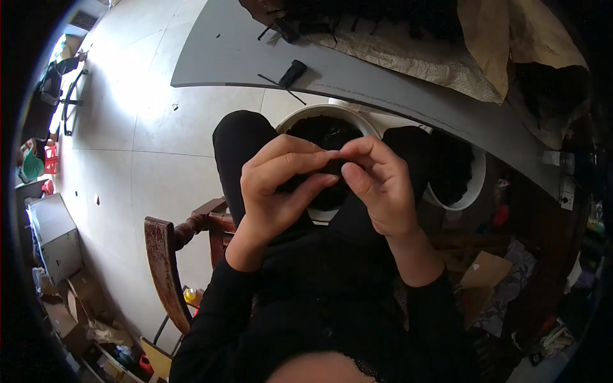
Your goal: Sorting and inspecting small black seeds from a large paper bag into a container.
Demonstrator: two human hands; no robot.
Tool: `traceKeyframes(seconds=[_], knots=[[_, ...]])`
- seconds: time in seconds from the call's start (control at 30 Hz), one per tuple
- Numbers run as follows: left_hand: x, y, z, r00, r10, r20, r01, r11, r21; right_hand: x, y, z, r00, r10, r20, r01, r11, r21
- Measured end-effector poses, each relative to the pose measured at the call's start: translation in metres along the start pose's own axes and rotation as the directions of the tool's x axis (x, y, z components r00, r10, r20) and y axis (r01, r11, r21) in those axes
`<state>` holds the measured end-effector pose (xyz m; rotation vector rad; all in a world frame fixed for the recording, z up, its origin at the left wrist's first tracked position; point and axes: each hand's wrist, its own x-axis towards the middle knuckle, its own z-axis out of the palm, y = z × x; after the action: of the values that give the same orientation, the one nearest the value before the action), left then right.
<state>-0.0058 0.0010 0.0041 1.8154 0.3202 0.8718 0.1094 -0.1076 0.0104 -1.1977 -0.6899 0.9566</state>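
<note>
Bucket [319, 110], dark contents [314, 129] indistinct behind left hand [273, 182] and right hand [388, 188]

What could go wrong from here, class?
The lone black part lies close to the edge of the grey table, so a bump might knock it off. Anything slipping from the left hand or right hand could fall into the white bucket below and get lost among its dark contents.

One left hand [274, 182] and one right hand [387, 185] make two hands. A left white bucket [295, 117] and a right white bucket [478, 173] make two; their dark pieces [311, 129] are uncountable. One wooden chair [161, 255], one grey bench [223, 57], one black plastic part [293, 75] alone near the bench's front edge.
</note>
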Motion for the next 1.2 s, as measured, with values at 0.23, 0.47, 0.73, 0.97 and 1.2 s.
traceKeyframes(seconds=[0.23,0.47,0.73,0.97,1.2], knots=[[-0.01,0.001,0.006,0.988,0.151,0.019,-0.152,0.985,0.079,-0.007,0.016,-0.01,0.991,0.064,0.12,-0.097,0.953,0.286],[-0.008,-0.006,0.006,0.995,0.081,0.061,-0.083,0.996,0.038,-0.003,0.011,-0.016,0.956,0.23,0.18,-0.281,0.896,0.345],[-0.014,-0.013,-0.005,0.987,0.152,0.044,-0.148,0.984,-0.095,-0.009,0.009,-0.012,0.905,0.199,0.376,-0.379,0.781,0.497],[-0.015,-0.01,-0.004,0.979,0.15,0.14,-0.141,0.987,-0.071,-0.017,0.018,-0.009,0.958,0.171,0.23,-0.21,0.965,0.156],[-0.009,-0.004,-0.023,0.815,0.278,0.509,-0.164,0.952,-0.256,-0.019,-0.001,-0.02,0.66,0.299,0.689,-0.19,0.954,-0.231]])
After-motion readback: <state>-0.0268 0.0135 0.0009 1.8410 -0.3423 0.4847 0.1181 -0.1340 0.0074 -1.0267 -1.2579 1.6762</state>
